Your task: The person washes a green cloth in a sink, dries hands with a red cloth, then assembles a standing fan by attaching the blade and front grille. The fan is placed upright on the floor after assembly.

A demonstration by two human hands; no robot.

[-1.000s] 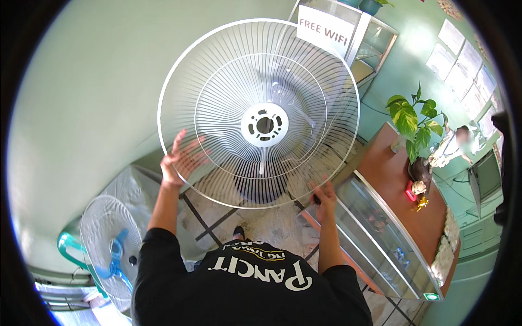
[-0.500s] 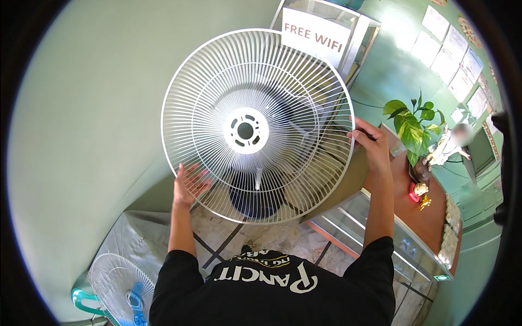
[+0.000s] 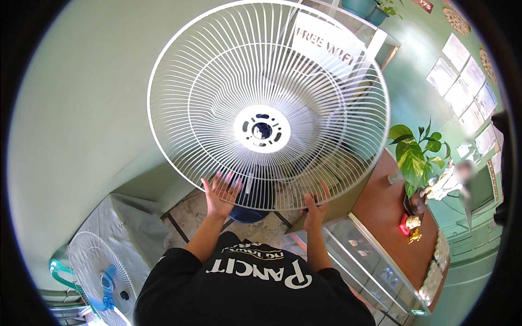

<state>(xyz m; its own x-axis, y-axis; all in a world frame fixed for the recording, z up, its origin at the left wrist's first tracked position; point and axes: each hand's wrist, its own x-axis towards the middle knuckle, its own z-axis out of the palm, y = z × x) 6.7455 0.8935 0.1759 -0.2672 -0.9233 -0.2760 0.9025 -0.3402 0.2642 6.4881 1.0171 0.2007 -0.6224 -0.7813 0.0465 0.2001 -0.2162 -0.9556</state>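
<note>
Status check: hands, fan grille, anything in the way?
Left hand flat against round white wire fan grille. Right hand gripping its lower rim. Grille held up; nothing blocking it.

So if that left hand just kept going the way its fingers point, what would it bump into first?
The left hand already lies flat against the lower wires of the white fan guard, fingers aimed toward its round centre hub. Sliding straight on, it would probably meet that hub first, though depth is hard to judge here.

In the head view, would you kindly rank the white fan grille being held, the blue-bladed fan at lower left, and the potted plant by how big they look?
1. White fan grille, by far the largest, though it is nearest the camera.
2. Blue-bladed fan.
3. Potted plant, close to the fan in apparent size, so that order is unsure.
</note>
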